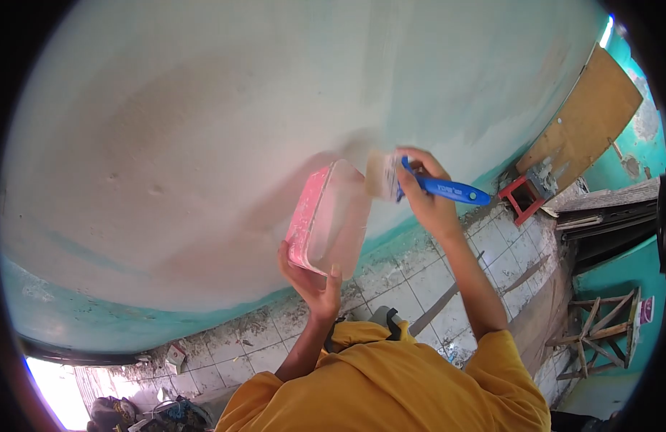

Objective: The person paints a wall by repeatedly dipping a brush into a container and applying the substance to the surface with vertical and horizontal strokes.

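Observation:
My left hand [315,284] grips the lower end of a pink plastic tub [304,216], whose inside is coated with whitish paint. The tub is tilted in front of the wall [225,129]. In my right hand [430,194] is a wide paintbrush [448,189] with a blue handle, held near its ferrule, fingers closed round it. Its pale bristles point left, close to the tub's upper right edge. Whitish paint covers much of the wall, with teal showing along its bottom.
A red stool [520,201] stands at the right by a leaning brown board [592,115]. Farther right is a wooden trestle [599,331] with a small pink-and-white container [646,309]. Dirty white floor tiles [398,302] run below the wall. Dark bags [117,412] lie at bottom left.

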### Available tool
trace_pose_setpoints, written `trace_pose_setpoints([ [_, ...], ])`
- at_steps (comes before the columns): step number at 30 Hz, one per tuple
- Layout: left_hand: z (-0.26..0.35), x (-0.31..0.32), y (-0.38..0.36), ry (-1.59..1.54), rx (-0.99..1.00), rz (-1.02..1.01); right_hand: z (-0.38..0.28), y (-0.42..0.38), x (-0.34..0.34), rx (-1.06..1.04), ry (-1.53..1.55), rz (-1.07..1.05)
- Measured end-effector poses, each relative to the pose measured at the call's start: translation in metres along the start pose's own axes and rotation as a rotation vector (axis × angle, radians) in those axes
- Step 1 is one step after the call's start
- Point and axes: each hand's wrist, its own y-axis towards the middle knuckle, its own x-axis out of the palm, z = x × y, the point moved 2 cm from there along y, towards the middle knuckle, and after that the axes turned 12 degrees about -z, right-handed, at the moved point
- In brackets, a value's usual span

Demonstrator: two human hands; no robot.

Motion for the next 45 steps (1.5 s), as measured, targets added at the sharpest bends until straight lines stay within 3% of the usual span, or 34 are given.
trace_pose_setpoints([
  [5,-0.009,0.004,-0.007,0.035,0.068,-0.041,0.025,-0.041,0.038,0.238,0.238,0.072],
  [12,-0.006,0.011,-0.010,0.054,0.111,-0.110,0.026,-0.051,0.050,0.219,-0.198,0.116],
  [14,-0.006,0.013,-0.007,0.028,0.099,-0.084,0.022,-0.054,0.041,0.269,0.156,0.204],
  [19,-0.001,0.016,0.002,-0.052,-0.025,-0.021,0.025,-0.051,0.012,0.243,0.180,0.237],
  [24,0.004,0.017,0.006,-0.128,-0.063,0.025,0.037,-0.019,-0.020,0.087,0.153,0.351],
  [25,0.005,0.019,0.008,-0.128,-0.057,0.028,0.037,-0.006,-0.032,0.086,0.264,0.336],
  [26,0.009,0.021,0.007,-0.104,-0.053,0.023,0.035,0.014,-0.045,-0.041,0.292,0.330],
  [27,0.012,0.021,0.006,-0.081,-0.053,0.020,0.015,0.032,-0.064,-0.047,0.115,0.302],
  [31,0.002,0.027,0.004,-0.057,-0.053,0.047,-0.085,0.113,-0.101,-0.577,-0.548,0.217],
  [32,0.003,0.029,0.003,-0.072,-0.064,0.062,-0.090,0.128,-0.103,-0.580,-0.544,0.215],
  [34,0.005,0.033,0.006,-0.085,-0.070,0.082,-0.098,0.147,-0.099,-0.892,-0.856,0.192],
  [39,0.000,0.041,0.004,-0.079,-0.102,0.155,-0.005,0.112,-0.073,-0.803,-0.977,0.014],
  [41,-0.003,0.044,0.002,-0.085,-0.103,0.177,0.017,0.100,-0.070,-0.692,-0.880,-0.228],
  [45,-0.006,0.045,-0.003,-0.082,-0.143,0.208,-0.041,0.146,-0.100,-0.820,-0.885,-0.184],
])
